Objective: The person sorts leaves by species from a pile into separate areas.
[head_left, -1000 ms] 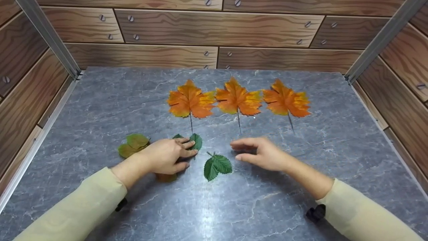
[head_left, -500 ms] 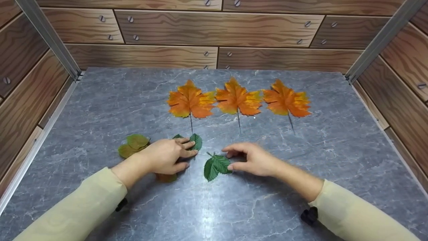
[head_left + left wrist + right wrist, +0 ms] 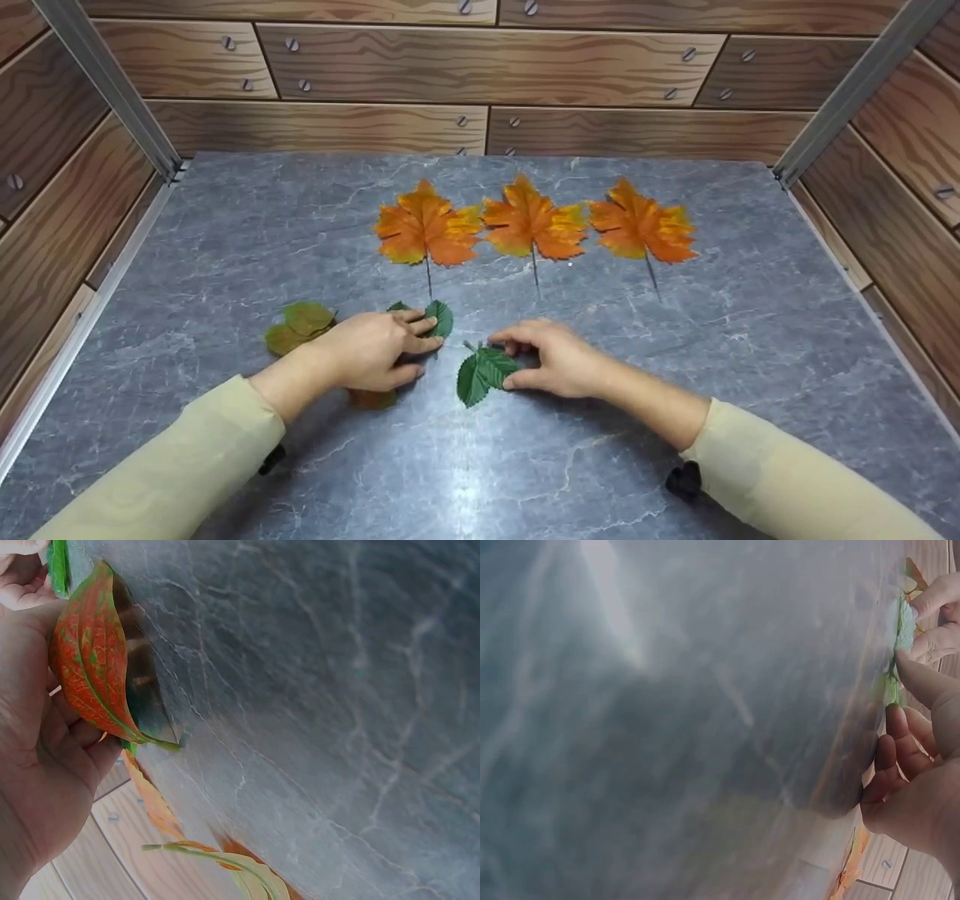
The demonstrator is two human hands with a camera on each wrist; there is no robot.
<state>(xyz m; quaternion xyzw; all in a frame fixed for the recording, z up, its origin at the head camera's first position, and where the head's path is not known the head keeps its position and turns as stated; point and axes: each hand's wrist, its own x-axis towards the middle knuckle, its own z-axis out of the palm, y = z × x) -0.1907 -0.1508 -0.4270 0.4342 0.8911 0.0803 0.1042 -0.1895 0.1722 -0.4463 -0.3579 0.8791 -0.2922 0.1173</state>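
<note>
Flat on the table, my left hand [image 3: 375, 349] rests with fingers spread over a green leaf [image 3: 440, 319], hiding much of it. An orange-green leaf [image 3: 373, 398] lies partly under that hand; its red-orange face [image 3: 91, 652] shows in the left wrist view. My right hand [image 3: 559, 360] is at the right side of a two-lobed green leaf sprig [image 3: 480, 373]. Its thumb touches the leaf edge and its index finger is by the short stem, with a gap between them. In the right wrist view, green leaf [image 3: 892, 688] shows between thumb and fingers.
Behind the hands, three orange maple leaves [image 3: 531, 221] lie in a row, stems toward me. A green-brown leaf [image 3: 300, 328] is left of my left hand. The grey marbled table [image 3: 247, 210] is bounded by wood-patterned walls [image 3: 480, 64] and metal posts [image 3: 112, 86].
My right hand has come left and slightly nearer to me, reaching the green sprig's right edge. My left hand and the other leaves stay in place.
</note>
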